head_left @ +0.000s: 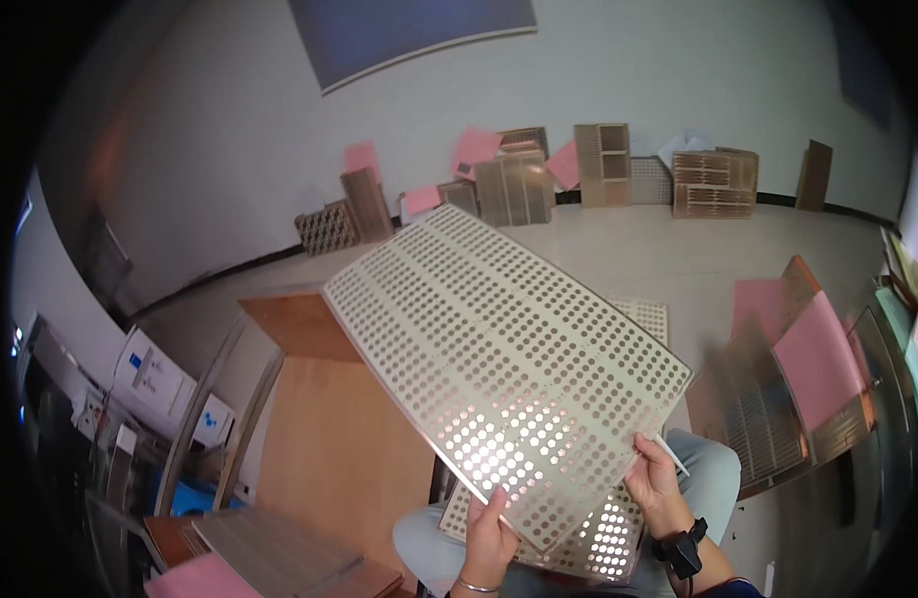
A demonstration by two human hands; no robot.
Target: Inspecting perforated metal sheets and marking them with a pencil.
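A large pale circuit-board panel [499, 339], covered with rows of small shiny copper-coloured dots, is tilted up in front of me. My left hand [491, 540] is closed on its near left edge, thumb on top. My right hand [656, 486] grips its near right edge, and a thin white pen-like stick [672, 454] pokes out beside those fingers. Light glares off the dots near my left hand. Underneath, a second dotted panel [613, 538] lies over my lap, partly hidden by the held one.
Left of me is a wooden board surface [329, 448], with stacked panels [279, 548] at its near end. More panels and pink sheets [817, 359] stand to the right. Several panels [514, 189] lean along the far wall. A white machine [165, 379] stands at far left.
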